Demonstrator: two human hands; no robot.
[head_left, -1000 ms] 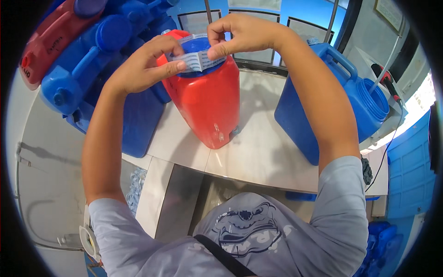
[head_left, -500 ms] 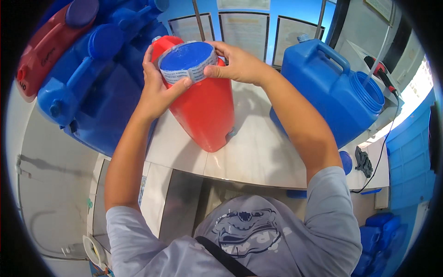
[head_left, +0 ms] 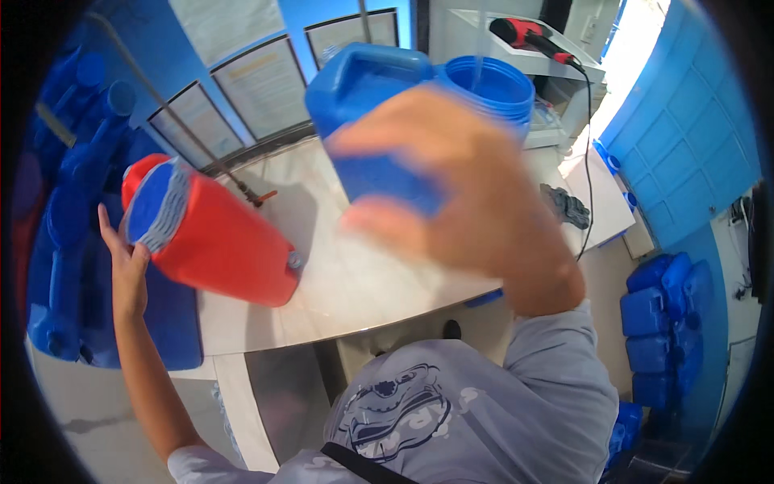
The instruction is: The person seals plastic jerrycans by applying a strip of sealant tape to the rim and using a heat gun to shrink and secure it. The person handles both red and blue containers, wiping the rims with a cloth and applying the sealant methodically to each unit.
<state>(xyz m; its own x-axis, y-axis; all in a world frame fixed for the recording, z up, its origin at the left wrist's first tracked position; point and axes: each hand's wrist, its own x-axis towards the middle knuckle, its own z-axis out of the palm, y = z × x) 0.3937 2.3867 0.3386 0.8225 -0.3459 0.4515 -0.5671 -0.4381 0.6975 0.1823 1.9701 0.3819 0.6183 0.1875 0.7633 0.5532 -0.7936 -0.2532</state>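
A red jug (head_left: 230, 234) stands at the left of the white-topped counter (head_left: 347, 286), looking tilted in this view. Its blue cap (head_left: 153, 206) has a crinkled printed band (head_left: 175, 202) around the rim. My left hand (head_left: 127, 270) cups the cap's near left side, thumb against the band; some of its fingers are hidden behind the jug. Smeared by motion, my right hand (head_left: 459, 189) hangs over the counter with thumb and fingers apart and nothing between them. Beyond it is an uncapped blue jug (head_left: 367, 73), partly covered by the hand, with a thin clear tube (head_left: 481, 32) entering its wide mouth.
Several blue jugs (head_left: 81, 266) crowd the left side. A red-and-black hot-air blower (head_left: 532, 36) lies on a white shelf (head_left: 592, 68), its cord (head_left: 590, 137) hanging down. A dark grey cloth or glove (head_left: 567, 206) rests at the right. More blue containers (head_left: 649, 323) are stacked lower right.
My right hand has left the red jug's cap and swung right toward the blue jug. My left hand stays at the cap. The whole view has turned to the right.
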